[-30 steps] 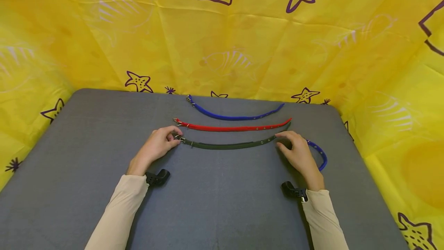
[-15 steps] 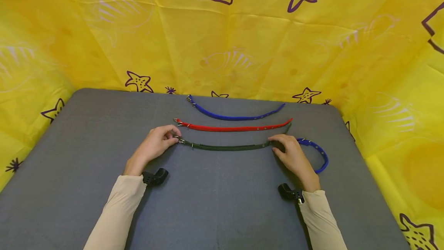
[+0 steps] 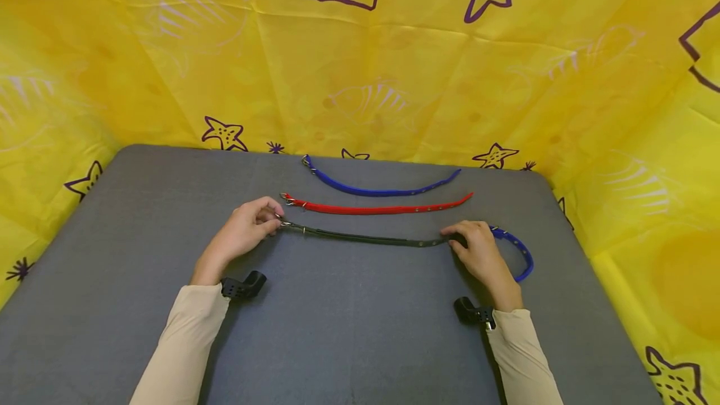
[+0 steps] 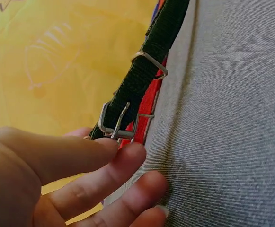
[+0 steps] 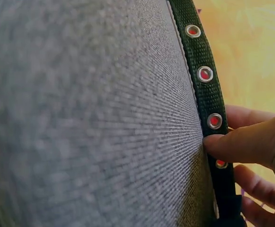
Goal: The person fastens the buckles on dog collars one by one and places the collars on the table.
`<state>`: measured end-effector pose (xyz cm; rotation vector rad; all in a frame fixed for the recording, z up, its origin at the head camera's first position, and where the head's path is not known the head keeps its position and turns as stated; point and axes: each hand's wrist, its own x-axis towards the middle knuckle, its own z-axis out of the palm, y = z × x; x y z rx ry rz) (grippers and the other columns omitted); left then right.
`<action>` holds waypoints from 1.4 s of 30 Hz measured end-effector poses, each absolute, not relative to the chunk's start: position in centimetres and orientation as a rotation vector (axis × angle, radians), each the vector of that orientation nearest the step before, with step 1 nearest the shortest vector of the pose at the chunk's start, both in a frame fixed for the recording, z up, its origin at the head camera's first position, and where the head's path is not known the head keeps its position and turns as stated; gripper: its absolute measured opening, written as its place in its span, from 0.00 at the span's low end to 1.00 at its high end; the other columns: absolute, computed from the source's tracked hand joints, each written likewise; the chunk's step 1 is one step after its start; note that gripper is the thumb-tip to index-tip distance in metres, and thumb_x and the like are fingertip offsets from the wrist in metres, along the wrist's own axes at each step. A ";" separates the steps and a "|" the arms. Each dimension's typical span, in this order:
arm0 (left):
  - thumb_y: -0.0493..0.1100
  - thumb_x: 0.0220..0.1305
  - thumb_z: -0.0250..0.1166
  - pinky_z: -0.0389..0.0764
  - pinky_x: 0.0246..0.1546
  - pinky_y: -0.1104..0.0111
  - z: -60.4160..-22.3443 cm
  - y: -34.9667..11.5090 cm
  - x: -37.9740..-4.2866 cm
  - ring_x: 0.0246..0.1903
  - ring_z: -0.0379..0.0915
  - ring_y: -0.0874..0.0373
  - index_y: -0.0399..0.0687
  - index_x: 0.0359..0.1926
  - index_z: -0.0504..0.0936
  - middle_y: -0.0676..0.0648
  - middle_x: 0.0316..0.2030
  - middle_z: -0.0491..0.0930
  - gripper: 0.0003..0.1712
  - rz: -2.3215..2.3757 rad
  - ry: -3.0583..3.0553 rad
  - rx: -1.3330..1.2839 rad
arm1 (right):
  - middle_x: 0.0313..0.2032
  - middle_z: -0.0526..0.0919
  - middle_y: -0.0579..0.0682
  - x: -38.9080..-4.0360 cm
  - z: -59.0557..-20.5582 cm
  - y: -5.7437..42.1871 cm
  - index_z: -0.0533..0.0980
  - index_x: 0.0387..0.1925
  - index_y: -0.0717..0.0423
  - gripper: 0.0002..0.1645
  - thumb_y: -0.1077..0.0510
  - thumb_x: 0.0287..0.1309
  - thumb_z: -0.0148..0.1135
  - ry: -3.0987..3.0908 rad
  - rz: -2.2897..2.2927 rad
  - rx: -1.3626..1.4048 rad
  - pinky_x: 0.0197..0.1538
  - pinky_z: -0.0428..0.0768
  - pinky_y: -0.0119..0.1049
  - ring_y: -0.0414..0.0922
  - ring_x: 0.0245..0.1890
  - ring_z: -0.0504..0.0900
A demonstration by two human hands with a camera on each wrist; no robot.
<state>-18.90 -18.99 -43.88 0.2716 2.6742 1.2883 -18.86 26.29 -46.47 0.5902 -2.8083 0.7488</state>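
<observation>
A dark green collar (image 3: 360,239) stretches nearly straight between both hands over the grey table. My left hand (image 3: 243,230) pinches its buckle end; in the left wrist view the metal buckle (image 4: 119,120) sits right at the thumb and fingertips, with a metal ring (image 4: 150,65) farther up the strap. My right hand (image 3: 478,252) pinches the holed end between thumb and fingers. In the right wrist view, metal eyelets (image 5: 205,74) run along the strap, and the thumb lies across it between two of them. The collar's tip is hidden behind the right hand in the head view.
Beyond the green collar a red collar (image 3: 371,210) lies stretched out, and behind that a blue collar (image 3: 377,192) in a shallow curve. Another blue collar (image 3: 523,255), curled, lies beside the right hand. A yellow patterned cloth (image 3: 360,80) borders the grey table (image 3: 349,330).
My left hand has moved slightly left with the buckle end. The right hand slid inward, took hold of the holed end and shifted back a little right. The green collar has straightened.
</observation>
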 end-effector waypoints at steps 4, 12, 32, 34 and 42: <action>0.34 0.70 0.58 0.79 0.33 0.69 -43.8 -19.2 -18.9 0.35 0.81 0.52 0.39 0.48 0.75 0.38 0.39 0.85 0.08 1.324 2.642 0.266 | 0.39 0.88 0.58 -18.8 -46.5 26.1 0.86 0.35 0.59 0.11 0.73 0.50 0.68 -2.772 0.730 0.578 0.54 0.69 0.56 0.62 0.47 0.78; 0.33 0.71 0.53 0.83 0.36 0.63 -43.8 -19.1 -18.9 0.38 0.82 0.49 0.34 0.51 0.71 0.33 0.44 0.82 0.10 1.443 2.545 0.277 | 0.38 0.86 0.54 -18.6 -46.3 25.8 0.86 0.33 0.53 0.10 0.69 0.50 0.72 -2.742 0.706 0.493 0.50 0.68 0.59 0.61 0.48 0.77; 0.33 0.69 0.55 0.84 0.34 0.66 -43.6 -19.3 -19.1 0.33 0.80 0.56 0.31 0.51 0.71 0.32 0.42 0.80 0.12 1.619 2.561 0.233 | 0.37 0.87 0.56 -18.5 -45.9 27.6 0.85 0.34 0.57 0.08 0.67 0.50 0.73 -2.785 0.668 0.495 0.48 0.72 0.59 0.61 0.42 0.81; 0.33 0.69 0.55 0.84 0.34 0.66 -43.6 -19.3 -19.1 0.33 0.80 0.56 0.31 0.51 0.71 0.32 0.42 0.80 0.12 1.621 2.563 0.232 | 0.37 0.87 0.57 -18.5 -45.8 27.7 0.85 0.34 0.58 0.08 0.68 0.50 0.73 -2.781 0.673 0.497 0.49 0.72 0.59 0.62 0.43 0.81; 0.33 0.69 0.55 0.84 0.35 0.66 -43.7 -19.3 -19.1 0.34 0.80 0.55 0.31 0.52 0.71 0.32 0.43 0.80 0.13 1.607 2.563 0.239 | 0.35 0.84 0.59 -18.4 -45.5 28.3 0.83 0.32 0.60 0.08 0.67 0.48 0.75 -2.685 0.770 0.430 0.47 0.75 0.48 0.56 0.39 0.81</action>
